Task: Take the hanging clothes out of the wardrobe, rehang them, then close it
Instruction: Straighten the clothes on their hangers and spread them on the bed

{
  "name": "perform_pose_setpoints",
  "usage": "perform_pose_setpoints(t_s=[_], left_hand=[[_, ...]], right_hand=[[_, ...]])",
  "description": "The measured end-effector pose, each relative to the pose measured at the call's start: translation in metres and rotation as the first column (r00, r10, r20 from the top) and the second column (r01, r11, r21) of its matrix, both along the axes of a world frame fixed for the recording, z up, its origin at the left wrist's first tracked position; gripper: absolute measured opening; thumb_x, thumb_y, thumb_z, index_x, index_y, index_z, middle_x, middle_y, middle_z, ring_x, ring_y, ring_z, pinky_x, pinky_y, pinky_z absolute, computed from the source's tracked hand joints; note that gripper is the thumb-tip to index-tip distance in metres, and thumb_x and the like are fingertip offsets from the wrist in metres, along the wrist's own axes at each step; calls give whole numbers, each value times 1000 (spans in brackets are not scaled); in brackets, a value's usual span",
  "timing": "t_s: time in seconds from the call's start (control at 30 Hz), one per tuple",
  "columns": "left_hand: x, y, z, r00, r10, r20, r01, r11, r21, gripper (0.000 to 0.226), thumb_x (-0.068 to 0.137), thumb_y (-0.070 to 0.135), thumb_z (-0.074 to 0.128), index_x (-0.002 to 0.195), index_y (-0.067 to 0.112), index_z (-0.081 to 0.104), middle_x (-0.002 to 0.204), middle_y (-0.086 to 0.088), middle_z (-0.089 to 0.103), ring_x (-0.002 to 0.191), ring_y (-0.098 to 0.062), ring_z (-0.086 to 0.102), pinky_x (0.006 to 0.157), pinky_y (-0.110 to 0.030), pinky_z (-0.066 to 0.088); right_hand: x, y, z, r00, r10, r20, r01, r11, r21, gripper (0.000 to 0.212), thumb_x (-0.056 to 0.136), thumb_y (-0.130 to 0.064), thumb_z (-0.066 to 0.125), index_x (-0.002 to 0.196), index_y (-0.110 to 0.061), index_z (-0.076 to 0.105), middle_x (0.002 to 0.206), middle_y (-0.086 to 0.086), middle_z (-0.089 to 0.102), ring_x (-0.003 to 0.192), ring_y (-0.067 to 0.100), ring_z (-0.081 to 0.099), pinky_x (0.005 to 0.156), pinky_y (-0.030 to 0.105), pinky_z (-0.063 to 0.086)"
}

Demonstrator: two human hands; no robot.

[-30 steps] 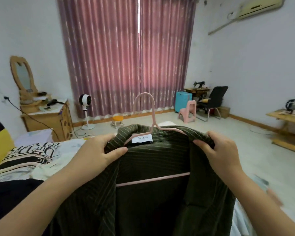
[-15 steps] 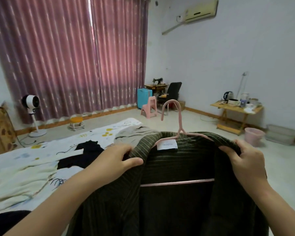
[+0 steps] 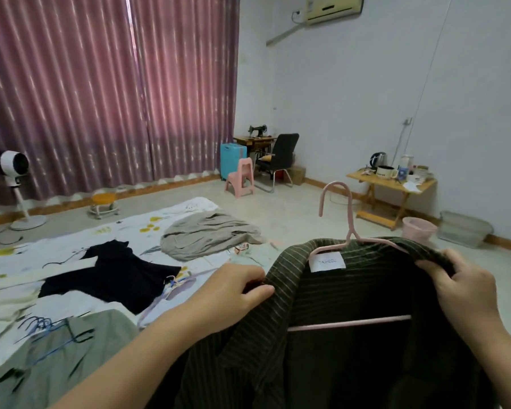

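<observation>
The left hand (image 3: 236,286) and right hand (image 3: 466,283) each pinch a shoulder of the green striped shirt (image 3: 351,335), fingers curled, seemingly to keep it seated on the pink hanger (image 3: 348,233).

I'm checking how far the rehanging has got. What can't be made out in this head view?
- Wardrobe: out of frame, so open or closed is unknown.
- Striped shirt: its lower part is cut off by the bottom edge.
- Pink hanger: its shoulder ends are hidden under the collar and both hands, left hand and right hand.
- Items on the small wooden table: too small to identify.
</observation>
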State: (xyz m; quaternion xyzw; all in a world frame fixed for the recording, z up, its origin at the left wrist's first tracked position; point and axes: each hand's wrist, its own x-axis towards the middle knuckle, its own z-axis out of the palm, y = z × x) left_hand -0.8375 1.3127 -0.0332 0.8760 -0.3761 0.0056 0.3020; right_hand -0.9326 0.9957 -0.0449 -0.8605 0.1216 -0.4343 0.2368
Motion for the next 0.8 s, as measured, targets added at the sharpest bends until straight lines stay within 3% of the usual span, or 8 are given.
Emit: perform_pose_setpoints(t_s=[0.17,0.27,0.37,0.63,0.73,0.8], left_hand=[[38,-46,-13,995,70,-67,-77,992,-104,28,91,31,55,69,13,57,67,-4,56,66,-15,51,60,-27,33],[66,-67,-19,992,109,-70,-118,981,-155,34,89,27,58,57,23,47,57,5,47,59,-11,44,59,-28,31],[102,-90,-21,991,120,-66,-130,974,-185,35,89,32,58,56,29,48,56,5,48,58,-8,45,58,-25,31],[211,-163,-18,996,66,-57,-77,972,-223,26,87,27,61,62,20,61,58,2,57,62,-9,53,57,-19,35],[248,-197,-14,998,34,-60,-44,982,-184,25,88,31,60,70,14,64,65,-1,61,64,-11,56,63,-29,41],[269,-219,-12,997,34,-76,-47,984,-173,26,88,32,60,73,12,65,67,-5,62,67,-17,57,63,-34,41]], right_hand=[[51,-46,6,999,-21,-38,19,999,-33,27,81,-29,61,83,-2,65,79,19,65,75,35,57,68,43,43],[87,-67,8,997,-31,-76,27,998,-52,13,84,-15,65,89,-4,68,88,17,68,84,35,59,75,44,45],[123,-91,8,992,-47,-118,42,998,-44,14,85,-18,64,89,-5,68,89,14,67,85,33,58,76,44,45],[211,-156,14,979,-99,-178,100,995,-1,10,85,-15,64,90,-6,67,86,10,63,85,28,56,68,33,35],[235,-185,16,973,-118,-199,121,993,2,5,86,-15,63,83,-12,62,79,4,56,80,25,51,64,33,32],[251,-206,15,968,-126,-215,131,991,12,12,87,-15,62,78,-18,56,76,2,53,76,23,47,62,32,29]])
